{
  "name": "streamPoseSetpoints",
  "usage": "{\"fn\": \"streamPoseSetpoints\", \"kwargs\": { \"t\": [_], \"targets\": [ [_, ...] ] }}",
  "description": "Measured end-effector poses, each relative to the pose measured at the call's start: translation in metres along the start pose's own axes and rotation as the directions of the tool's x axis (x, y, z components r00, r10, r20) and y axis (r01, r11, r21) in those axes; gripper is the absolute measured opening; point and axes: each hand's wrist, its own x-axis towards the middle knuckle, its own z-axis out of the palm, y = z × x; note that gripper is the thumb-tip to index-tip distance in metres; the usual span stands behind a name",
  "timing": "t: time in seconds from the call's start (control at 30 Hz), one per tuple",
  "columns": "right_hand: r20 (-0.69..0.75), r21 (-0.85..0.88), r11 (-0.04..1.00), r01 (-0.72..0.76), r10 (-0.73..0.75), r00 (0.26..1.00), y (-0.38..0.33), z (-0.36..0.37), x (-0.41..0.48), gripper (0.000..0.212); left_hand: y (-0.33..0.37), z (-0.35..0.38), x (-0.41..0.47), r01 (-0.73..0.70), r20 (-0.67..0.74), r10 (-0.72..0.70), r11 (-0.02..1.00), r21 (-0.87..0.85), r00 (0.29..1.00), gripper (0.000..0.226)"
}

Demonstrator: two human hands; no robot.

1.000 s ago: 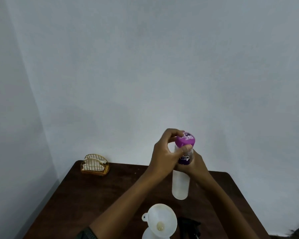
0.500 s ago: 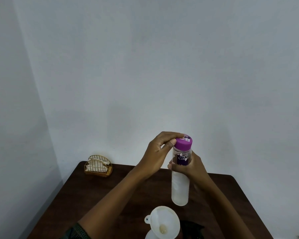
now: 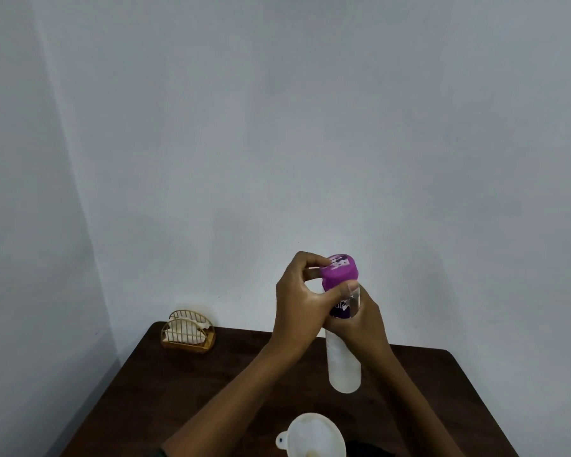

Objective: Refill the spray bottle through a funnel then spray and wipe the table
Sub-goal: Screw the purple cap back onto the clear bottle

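Level: dim, even, cool grey cast.
Source: not in view; diffuse.
Shadows: faint, soft smudge on wall (image 3: 277,127) behind purple cap (image 3: 339,270).
Glare: small highlight on clear band below cap.
Blur: slight softness throughout; cap print unreadable.
Distortion: wall corner left of cap bows; table (image 3: 185,390) edges splay.

a tall clear refill bottle (image 3: 343,361) with a purple cap (image 3: 338,271) is upright above the dark table (image 3: 192,390), a white funnel (image 3: 314,435) nearer the camera.
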Motion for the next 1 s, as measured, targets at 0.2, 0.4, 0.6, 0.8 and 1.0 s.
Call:
{"fn": "streamPoseSetpoints", "kwargs": {
  "t": [0.2,0.4,0.6,0.8,1.0],
  "targets": [
    [-0.047,-0.034,0.999,-0.011,0.009,0.999,-0.005,0.001,0.003,0.051,0.005,-0.007,0.01,-0.014,0.16,0.01,1.0,0.024,0.987,0.039],
    [0.031,-0.018,0.999,-0.05,0.05,0.998,-0.014,-0.009,-0.002,0.054,0.008,-0.029,0.023,-0.092,0.379,0.052,0.992,0.088,0.924,0.034],
    [0.049,0.009,0.998,-0.065,0.064,0.997,-0.023,-0.008,-0.003,0.052,0.009,-0.032,0.024,-0.036,0.407,0.015,0.998,0.042,0.913,0.034],
    [0.077,0.013,0.999,-0.05,0.049,0.996,-0.03,-0.011,0.001,0.053,0.016,-0.035,0.026,0.101,0.386,-0.049,0.988,-0.116,0.921,0.027],
    [0.094,0.019,1.0,-0.008,0.006,0.996,-0.034,-0.009,0.002,0.051,0.015,-0.032,0.028,-0.055,0.346,0.046,0.998,0.016,0.937,0.035]
  ]
}}
